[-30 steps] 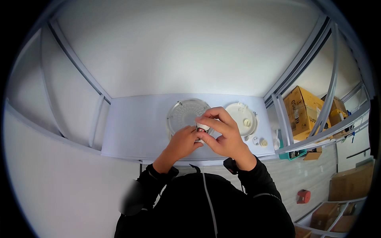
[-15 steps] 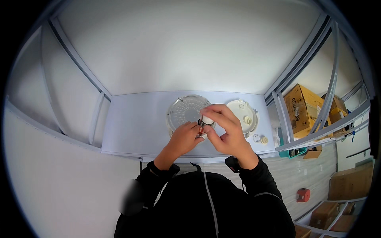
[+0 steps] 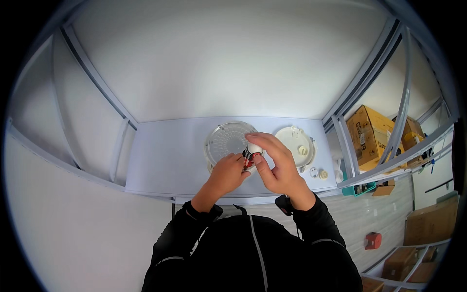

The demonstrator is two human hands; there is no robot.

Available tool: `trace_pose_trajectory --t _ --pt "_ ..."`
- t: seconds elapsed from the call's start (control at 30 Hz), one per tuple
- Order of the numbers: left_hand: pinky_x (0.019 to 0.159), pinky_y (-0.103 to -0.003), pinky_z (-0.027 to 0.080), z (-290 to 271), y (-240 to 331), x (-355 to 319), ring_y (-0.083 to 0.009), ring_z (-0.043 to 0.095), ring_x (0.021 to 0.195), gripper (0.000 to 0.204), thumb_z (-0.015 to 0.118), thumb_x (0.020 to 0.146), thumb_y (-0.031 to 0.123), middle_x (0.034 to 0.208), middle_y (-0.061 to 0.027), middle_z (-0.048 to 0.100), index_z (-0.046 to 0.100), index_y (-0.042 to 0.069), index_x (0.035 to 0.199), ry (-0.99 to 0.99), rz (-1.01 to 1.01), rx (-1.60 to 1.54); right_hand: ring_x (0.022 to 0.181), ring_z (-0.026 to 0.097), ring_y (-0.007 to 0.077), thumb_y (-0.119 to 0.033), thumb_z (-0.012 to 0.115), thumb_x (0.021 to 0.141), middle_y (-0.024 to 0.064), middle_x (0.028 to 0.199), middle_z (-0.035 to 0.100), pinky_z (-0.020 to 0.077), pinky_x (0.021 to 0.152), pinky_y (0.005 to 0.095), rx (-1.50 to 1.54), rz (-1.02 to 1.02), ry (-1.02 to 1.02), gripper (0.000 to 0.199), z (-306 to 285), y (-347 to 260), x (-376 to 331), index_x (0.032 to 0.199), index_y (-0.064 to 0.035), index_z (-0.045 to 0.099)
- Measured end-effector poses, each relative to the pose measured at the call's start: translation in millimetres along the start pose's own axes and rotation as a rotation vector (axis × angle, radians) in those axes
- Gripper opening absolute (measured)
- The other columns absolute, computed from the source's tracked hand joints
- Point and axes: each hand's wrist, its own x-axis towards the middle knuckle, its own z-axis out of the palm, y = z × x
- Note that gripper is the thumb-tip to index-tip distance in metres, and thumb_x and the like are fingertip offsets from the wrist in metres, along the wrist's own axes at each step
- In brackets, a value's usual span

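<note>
Between my hands, above the near right edge of a clear round ribbed dish (image 3: 224,137), is a small piece with a rounded white top (image 3: 254,147) and a black and red body. My right hand (image 3: 282,171) is closed round the white top, its fingers over it and the thumb at the side. At the lower end, my left hand (image 3: 226,174) pinches the black and red part. Fingers cover much of the piece, so I cannot tell its exact kind.
Right of the dish lies a white round housing (image 3: 290,139) holding a small cream round part (image 3: 303,150). Near it sit a white disc with holes (image 3: 314,172) and a cream cap-like piece (image 3: 323,174). Metal posts (image 3: 346,148) and cardboard boxes (image 3: 372,136) stand beyond the table's right end.
My right thumb and fingers have shifted a little on the piece, and more of its black and red body shows. Both hands stay in about the same place.
</note>
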Motion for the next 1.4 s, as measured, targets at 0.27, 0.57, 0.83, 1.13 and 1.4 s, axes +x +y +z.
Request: trace_pose_trajectory --t 0.27,0.57,0.83,1.13,1.4 --pt "0.082 -0.049 0.054 -11 8 8 -0.0373 0.066 0.095 0.020 0.080 0.084 0.016 0.095 -0.0136 0.069 0.069 0.003 0.094 -0.117 -0.146 -0.101 0.118 0.065 0.0360 -0.007 0.073 0.094 0.0186 0.136 0.064 0.0526 0.101 0.0397 -0.121 0.046 -0.011 0.036 -3 -6 -7 0.129 -0.0017 0.068" --pt "0.075 -0.050 0.054 -26 18 13 -0.0375 0.069 0.089 0.022 0.078 0.086 0.023 0.089 -0.0142 0.071 0.070 0.003 0.091 -0.170 -0.196 -0.092 0.110 0.067 0.0343 -0.009 0.080 0.089 0.0175 0.128 0.066 0.0535 0.099 0.0391 -0.100 -0.045 0.058 0.039 -2 -16 0 0.126 -0.0030 0.069" --pt "0.075 -0.050 0.055 -14 2 11 -0.0370 0.069 0.089 0.025 0.075 0.089 0.027 0.092 -0.0135 0.072 0.069 0.004 0.095 -0.184 -0.103 -0.010 0.113 0.068 0.0336 -0.006 0.079 0.088 0.0166 0.126 0.067 0.0552 0.097 0.0384 -0.037 0.072 0.031 0.042 3 -13 -2 0.129 -0.0030 0.068" --pt "0.073 -0.051 0.055 -22 5 18 -0.0381 0.070 0.091 0.032 0.071 0.096 0.036 0.096 -0.0143 0.073 0.068 0.004 0.099 -0.289 -0.122 0.038 0.116 0.068 0.0318 -0.002 0.078 0.087 0.0150 0.128 0.065 0.0556 0.099 0.0373 -0.059 0.003 0.019 0.044 9 -5 2 0.130 -0.0013 0.068" --pt "0.074 -0.051 0.056 -22 1 26 -0.0369 0.071 0.092 0.029 0.073 0.094 0.035 0.093 -0.0130 0.073 0.069 0.006 0.099 -0.352 -0.088 0.086 0.112 0.068 0.0294 -0.005 0.086 0.082 0.0143 0.124 0.066 0.0562 0.095 0.0380 -0.051 0.020 0.006 0.055 9 -9 8 0.134 -0.0031 0.067"
